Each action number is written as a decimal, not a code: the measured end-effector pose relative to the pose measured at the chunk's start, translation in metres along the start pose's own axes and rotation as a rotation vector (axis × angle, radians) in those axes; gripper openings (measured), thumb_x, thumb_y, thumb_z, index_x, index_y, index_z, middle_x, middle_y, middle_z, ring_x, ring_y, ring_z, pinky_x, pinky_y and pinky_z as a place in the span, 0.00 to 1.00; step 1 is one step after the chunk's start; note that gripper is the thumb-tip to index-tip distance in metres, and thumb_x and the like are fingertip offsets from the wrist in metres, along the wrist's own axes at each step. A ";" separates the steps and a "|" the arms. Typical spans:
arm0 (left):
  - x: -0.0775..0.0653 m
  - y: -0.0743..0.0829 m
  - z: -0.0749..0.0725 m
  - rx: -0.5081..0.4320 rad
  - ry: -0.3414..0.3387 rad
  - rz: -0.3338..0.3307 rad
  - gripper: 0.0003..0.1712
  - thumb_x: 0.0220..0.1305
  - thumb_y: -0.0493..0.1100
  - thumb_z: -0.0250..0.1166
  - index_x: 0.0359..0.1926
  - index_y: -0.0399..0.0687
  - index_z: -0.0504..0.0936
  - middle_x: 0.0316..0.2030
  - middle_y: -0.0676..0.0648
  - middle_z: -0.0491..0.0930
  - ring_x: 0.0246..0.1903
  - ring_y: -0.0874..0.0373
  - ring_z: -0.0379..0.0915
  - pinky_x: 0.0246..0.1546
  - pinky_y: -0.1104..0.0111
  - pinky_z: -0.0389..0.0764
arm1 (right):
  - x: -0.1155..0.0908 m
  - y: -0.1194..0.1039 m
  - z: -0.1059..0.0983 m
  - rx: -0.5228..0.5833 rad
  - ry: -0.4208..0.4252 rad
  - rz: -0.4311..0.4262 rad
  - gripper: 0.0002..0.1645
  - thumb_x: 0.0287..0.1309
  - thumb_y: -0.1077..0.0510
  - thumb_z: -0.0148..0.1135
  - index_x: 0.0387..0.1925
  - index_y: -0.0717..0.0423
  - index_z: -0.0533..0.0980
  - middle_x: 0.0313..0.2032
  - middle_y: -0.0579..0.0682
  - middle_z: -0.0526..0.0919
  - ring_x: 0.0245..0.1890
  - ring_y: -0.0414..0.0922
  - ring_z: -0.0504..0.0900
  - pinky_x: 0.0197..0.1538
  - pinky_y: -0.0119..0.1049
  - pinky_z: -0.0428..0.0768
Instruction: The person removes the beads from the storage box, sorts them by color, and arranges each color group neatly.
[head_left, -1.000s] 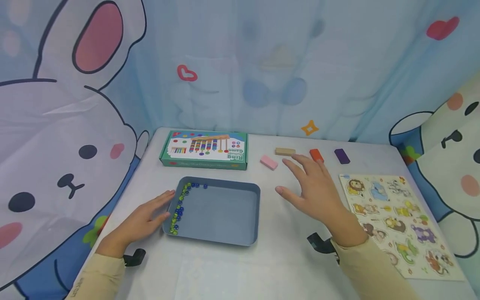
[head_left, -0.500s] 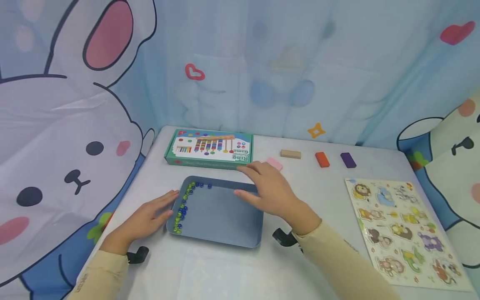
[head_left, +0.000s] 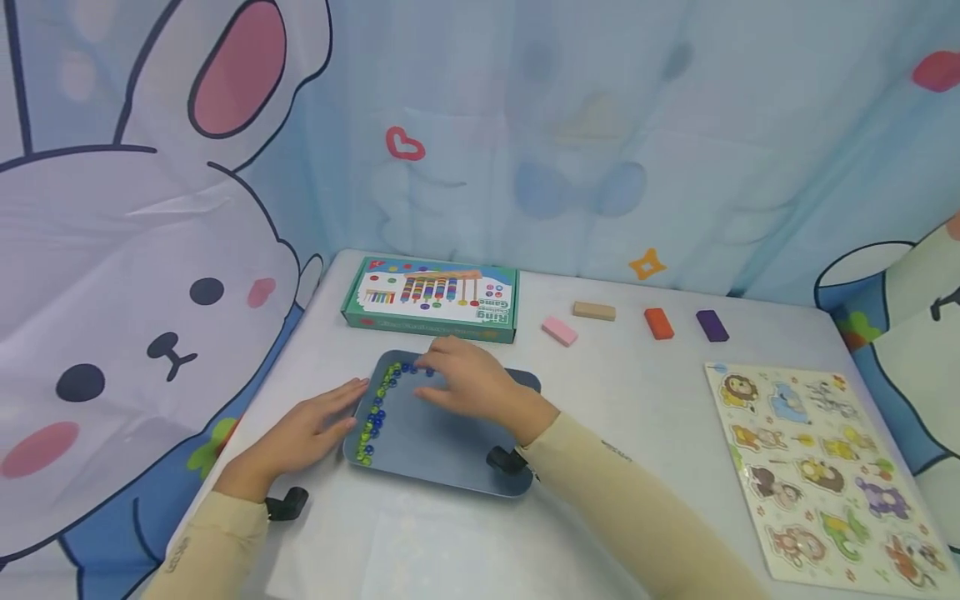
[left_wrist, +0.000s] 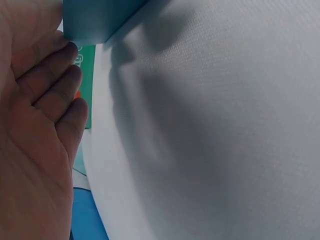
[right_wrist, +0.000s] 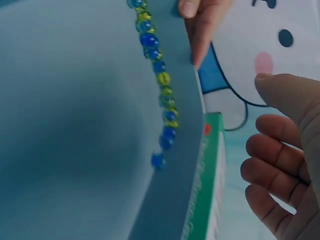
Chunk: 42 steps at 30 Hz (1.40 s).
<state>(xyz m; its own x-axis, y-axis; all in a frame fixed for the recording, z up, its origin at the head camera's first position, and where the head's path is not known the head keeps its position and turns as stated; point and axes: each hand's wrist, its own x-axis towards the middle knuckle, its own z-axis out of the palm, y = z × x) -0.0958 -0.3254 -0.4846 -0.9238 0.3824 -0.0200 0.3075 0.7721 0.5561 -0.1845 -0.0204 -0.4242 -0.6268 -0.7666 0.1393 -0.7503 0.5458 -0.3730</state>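
A blue-grey tray [head_left: 450, 479] lies on the table in the head view. Blue and yellow-green marbles [head_left: 378, 408] line its left side and far left corner. My left hand [head_left: 303, 433] is at the tray's left edge, fingers fairly straight, thumb near the rim. The left wrist view shows that hand's palm [left_wrist: 35, 135] beside the tray's wall [left_wrist: 100, 20]. Over the tray's far half hovers my right hand [head_left: 472, 379], thumb and fingers apart and loosely bent, near the few blue marbles by the far rim. Nothing shows between its fingers [right_wrist: 270, 150] in the right wrist view.
Behind the tray lies a green ring game box [head_left: 431, 300]. Pink [head_left: 559, 331], beige [head_left: 594, 311], orange [head_left: 659, 323] and purple [head_left: 712, 326] blocks lie to its right. An animal picture board [head_left: 825, 475] occupies the table's right side. A patterned curtain [head_left: 585, 125] hangs behind.
My right hand has swept left from beside the blocks to above the tray's far left part. The left hand stays at the tray's edge. The head view has shifted slightly.
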 end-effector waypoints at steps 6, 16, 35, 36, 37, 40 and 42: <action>0.001 0.001 0.001 0.008 0.021 0.020 0.33 0.79 0.44 0.60 0.79 0.49 0.65 0.79 0.42 0.64 0.77 0.39 0.61 0.74 0.41 0.68 | 0.021 -0.009 0.021 -0.002 -0.078 -0.068 0.20 0.66 0.45 0.72 0.54 0.50 0.87 0.47 0.45 0.86 0.47 0.40 0.83 0.53 0.35 0.86; 0.002 -0.001 0.002 -0.002 0.016 0.021 0.33 0.79 0.45 0.60 0.79 0.49 0.65 0.79 0.43 0.63 0.78 0.41 0.60 0.75 0.44 0.67 | 0.041 -0.015 0.052 -0.037 -0.181 -0.121 0.16 0.66 0.47 0.73 0.52 0.46 0.87 0.47 0.41 0.86 0.46 0.36 0.81 0.53 0.30 0.84; 0.001 -0.002 0.005 -0.018 0.016 0.017 0.33 0.79 0.45 0.60 0.80 0.49 0.64 0.80 0.43 0.63 0.79 0.43 0.59 0.76 0.44 0.67 | 0.050 -0.015 0.081 -0.051 -0.231 -0.140 0.14 0.65 0.46 0.73 0.49 0.44 0.87 0.45 0.39 0.87 0.47 0.36 0.83 0.53 0.28 0.84; 0.001 -0.002 0.005 -0.020 0.017 0.016 0.33 0.79 0.45 0.60 0.80 0.49 0.64 0.80 0.43 0.63 0.79 0.43 0.59 0.76 0.44 0.67 | 0.049 -0.015 0.082 -0.052 -0.226 -0.142 0.14 0.65 0.46 0.72 0.49 0.43 0.88 0.46 0.39 0.87 0.47 0.36 0.83 0.54 0.29 0.84; 0.001 -0.002 0.005 -0.023 0.019 0.014 0.33 0.79 0.45 0.60 0.80 0.49 0.64 0.80 0.43 0.63 0.79 0.43 0.59 0.76 0.44 0.67 | 0.049 -0.016 0.082 -0.052 -0.222 -0.144 0.14 0.65 0.46 0.72 0.49 0.43 0.88 0.46 0.39 0.87 0.48 0.36 0.84 0.55 0.29 0.84; 0.001 -0.002 0.005 -0.023 0.023 0.013 0.33 0.79 0.45 0.60 0.80 0.50 0.64 0.80 0.43 0.62 0.79 0.42 0.59 0.75 0.44 0.68 | 0.049 -0.017 0.083 -0.053 -0.212 -0.142 0.14 0.64 0.45 0.73 0.48 0.43 0.88 0.45 0.39 0.87 0.48 0.36 0.83 0.55 0.28 0.84; 0.001 -0.002 0.006 -0.023 0.025 0.013 0.33 0.79 0.45 0.60 0.80 0.50 0.64 0.80 0.43 0.63 0.79 0.42 0.59 0.75 0.44 0.68 | 0.048 -0.018 0.084 -0.053 -0.210 -0.142 0.13 0.64 0.45 0.73 0.47 0.43 0.88 0.44 0.39 0.87 0.47 0.35 0.83 0.54 0.28 0.84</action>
<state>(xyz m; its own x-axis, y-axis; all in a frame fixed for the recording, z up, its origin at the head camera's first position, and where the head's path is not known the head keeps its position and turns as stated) -0.0960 -0.3238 -0.4905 -0.9253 0.3792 0.0074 0.3141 0.7554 0.5751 -0.1836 -0.0958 -0.4876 -0.4612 -0.8873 -0.0084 -0.8411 0.4402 -0.3142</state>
